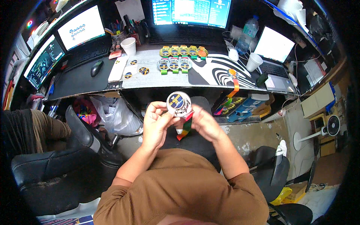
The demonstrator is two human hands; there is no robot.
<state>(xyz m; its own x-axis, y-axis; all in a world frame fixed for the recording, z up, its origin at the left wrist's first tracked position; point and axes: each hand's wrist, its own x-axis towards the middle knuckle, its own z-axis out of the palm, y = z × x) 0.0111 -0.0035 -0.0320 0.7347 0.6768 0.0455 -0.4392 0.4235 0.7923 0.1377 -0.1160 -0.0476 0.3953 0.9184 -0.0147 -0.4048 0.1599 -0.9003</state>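
In front of my body, above my lap, I hold up a silver medal (pixel 179 104) with a round dark sticker on its face. My left hand (pixel 156 119) is closed on the medal's lower left edge, thumb in front. Close beside the medal's right side is my right hand (pixel 205 123), its fingers smeared by motion, so their grip cannot be made out. A red, orange and green ribbon (pixel 185 128) hangs from the medal between my hands. Gold medals (pixel 183 50) and silver medals (pixel 173 65) lie in two rows on the desk.
Loose round stickers (pixel 144 70) lie on the grey desk (pixel 150 80). Another medal (pixel 233 73) rests on a black-and-white patterned mat (pixel 210 67), its ribbon over the desk edge. White cups (pixel 254 62), a water bottle (pixel 247 33) and a laptop (pixel 275 45) stand right. An office chair (pixel 56 165) is left.
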